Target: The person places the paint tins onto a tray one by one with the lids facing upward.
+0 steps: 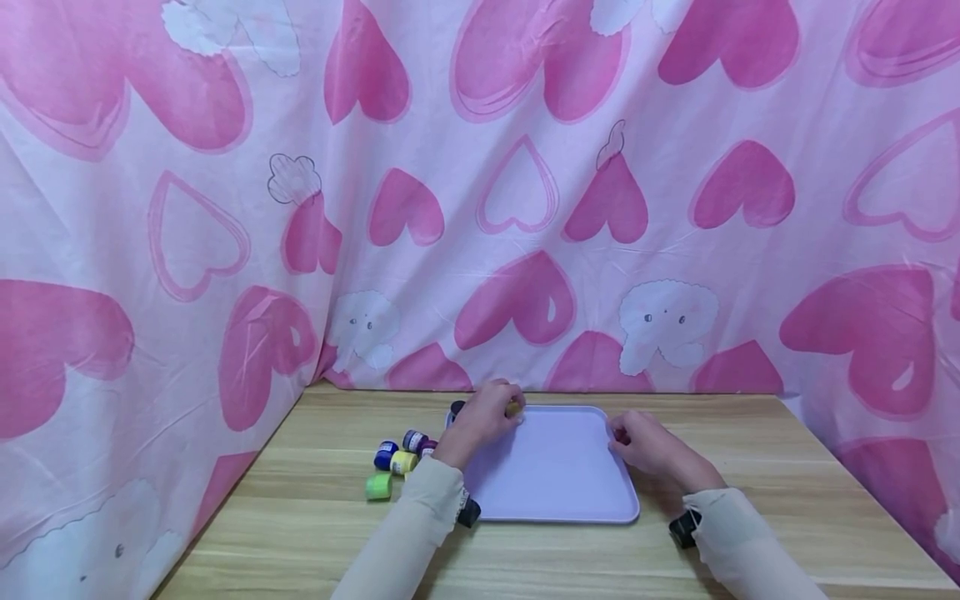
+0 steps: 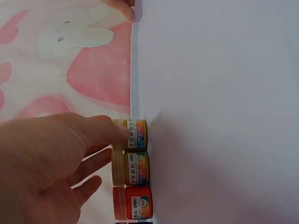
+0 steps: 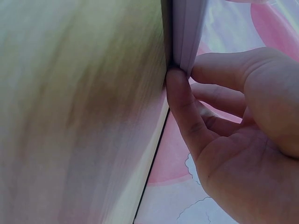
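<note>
Tray (image 1: 555, 467) — jars (image 2: 138, 169) (perhaps four) inside

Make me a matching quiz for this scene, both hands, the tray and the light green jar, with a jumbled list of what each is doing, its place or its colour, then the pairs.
Column one:
1. Left hand
2. Right hand
3. Tray
4. Light green jar

Column two:
A. Lying on the wooden table, left of the tray
B. Pinching the tray's side edge
C. Plain pale lilac
D. At the end jar of a row along the tray's far edge

Pairs: 1-D, 2-B, 3-C, 4-A
</note>
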`<state>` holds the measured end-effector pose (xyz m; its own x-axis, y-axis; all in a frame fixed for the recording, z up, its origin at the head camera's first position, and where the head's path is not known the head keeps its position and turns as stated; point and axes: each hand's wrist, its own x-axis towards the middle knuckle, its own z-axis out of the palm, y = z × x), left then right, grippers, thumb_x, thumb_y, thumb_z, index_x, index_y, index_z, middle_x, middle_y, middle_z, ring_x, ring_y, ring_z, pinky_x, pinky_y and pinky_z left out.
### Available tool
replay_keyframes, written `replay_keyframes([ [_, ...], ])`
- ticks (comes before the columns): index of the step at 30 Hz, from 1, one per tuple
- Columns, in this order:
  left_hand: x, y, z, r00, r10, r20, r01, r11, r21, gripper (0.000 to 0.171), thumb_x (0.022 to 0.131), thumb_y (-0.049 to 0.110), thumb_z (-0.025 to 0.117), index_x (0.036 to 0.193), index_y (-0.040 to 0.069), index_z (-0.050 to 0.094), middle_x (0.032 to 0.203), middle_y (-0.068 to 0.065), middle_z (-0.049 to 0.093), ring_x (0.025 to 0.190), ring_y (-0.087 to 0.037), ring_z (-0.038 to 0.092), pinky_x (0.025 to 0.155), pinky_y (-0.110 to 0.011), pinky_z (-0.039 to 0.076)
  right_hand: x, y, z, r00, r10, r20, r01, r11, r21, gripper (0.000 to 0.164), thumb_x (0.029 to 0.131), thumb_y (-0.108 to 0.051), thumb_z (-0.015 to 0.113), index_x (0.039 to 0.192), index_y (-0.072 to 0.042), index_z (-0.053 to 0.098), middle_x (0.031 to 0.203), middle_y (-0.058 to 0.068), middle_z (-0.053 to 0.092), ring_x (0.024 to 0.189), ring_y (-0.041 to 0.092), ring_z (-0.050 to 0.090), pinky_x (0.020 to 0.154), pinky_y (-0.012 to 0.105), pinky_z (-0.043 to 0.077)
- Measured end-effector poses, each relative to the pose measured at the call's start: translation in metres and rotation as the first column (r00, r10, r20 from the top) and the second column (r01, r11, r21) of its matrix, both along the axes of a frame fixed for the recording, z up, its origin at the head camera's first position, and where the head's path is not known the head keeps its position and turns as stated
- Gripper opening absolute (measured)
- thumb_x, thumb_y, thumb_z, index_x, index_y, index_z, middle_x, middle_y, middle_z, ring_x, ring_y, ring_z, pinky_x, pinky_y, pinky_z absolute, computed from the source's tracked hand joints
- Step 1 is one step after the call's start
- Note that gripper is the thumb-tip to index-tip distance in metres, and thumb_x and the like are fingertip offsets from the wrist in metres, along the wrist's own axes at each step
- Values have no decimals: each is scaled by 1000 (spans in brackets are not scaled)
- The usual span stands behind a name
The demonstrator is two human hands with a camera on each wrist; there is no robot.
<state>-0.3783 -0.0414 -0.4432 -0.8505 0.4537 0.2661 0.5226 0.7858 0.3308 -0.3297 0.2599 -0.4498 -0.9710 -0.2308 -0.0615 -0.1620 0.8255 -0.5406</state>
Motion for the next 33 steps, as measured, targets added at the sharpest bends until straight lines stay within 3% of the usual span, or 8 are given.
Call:
replay_keyframes([
  [8,3,-4,1,999,1,-39,0,1000,27,19,92,15,88,110,15,80,110,-3,75,104,-17,66,93,-33,60,3,-1,-2,1000,-17,2,17,1000,-21,9,99,-4,77,103,-11,79,83,3,67,77,18,63,73,27,61],
  [14,6,-16,4,1000,-1,-2,2,994,106,21,91,4,84,110,12,81,113,-3,77,113,-20,71,98,-35,62,3,-2,-2,1000,-11,-8,10,1000,-17,9,99,-4,76,105,-10,79,85,3,67,79,18,63,73,27,61],
  [21,11,-40,4,999,-41,5,38,974,223,20,93,-2,79,113,4,79,113,-11,80,109,-29,75,95,-40,65,3,-3,-2,1000,-13,-5,13,1000,-11,7,99,-4,76,103,-10,78,84,3,66,79,18,63,73,26,61],
  [27,17,-63,4,999,-32,-25,37,973,227,18,92,-2,81,109,4,79,106,-14,79,102,-32,75,90,-43,65,4,-2,-1,1000,2,17,-2,1000,-23,3,101,-7,75,99,-8,74,84,4,64,80,18,61,70,25,56],
  [33,21,-87,5,1000,-8,-28,15,964,267,30,90,-5,80,119,4,77,109,-13,81,109,-31,77,99,-48,63,5,0,0,1000,0,-6,0,1000,-16,6,100,-4,75,103,-9,76,85,3,66,80,18,62,73,26,60],
])
